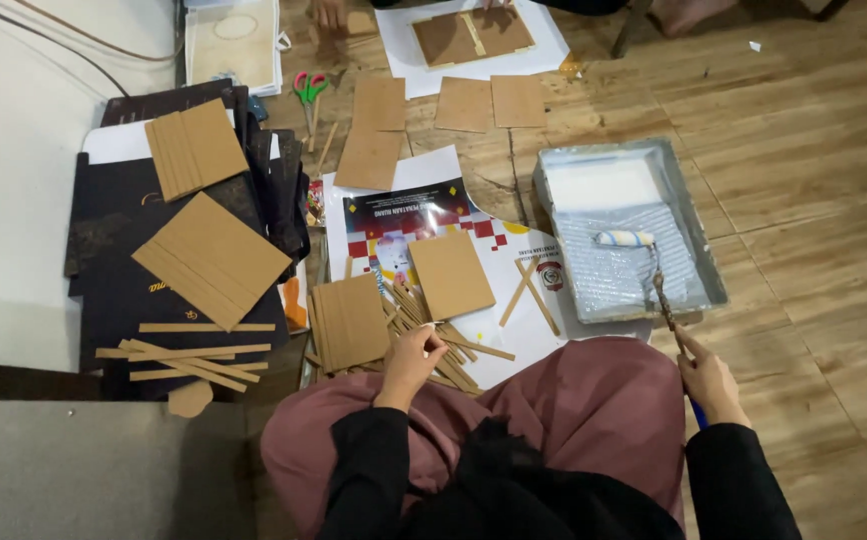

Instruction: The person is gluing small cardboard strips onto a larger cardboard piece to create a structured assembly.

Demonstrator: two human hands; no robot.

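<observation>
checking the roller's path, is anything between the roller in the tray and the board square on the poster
Two crossed strips lie on the poster between the roller in the tray and the board square. The right hand holds the roller's handle; the left hand rests on the strip pile.

Wooden floor (pixel 804 120): paint tray (pixel 699 235), white paper sheets (pixel 554 40), cardboard panels (pixel 519 100), scissors (pixel 309 87).

i see matt brown cardboard strips (pixel 434 340) under my left hand (pixel 409 362), dull and slightly fibrous. my right hand (pixel 711 382) grips a paint-crusted roller handle (pixel 666 300); its roller (pixel 624 238) looks like soft foam. the tray (pixel 699 250) is grey metal lined with shiny crinkled plastic. the poster (pixel 404 215) is glossy paper, the floor (pixel 814 150) grainy wood.
</observation>
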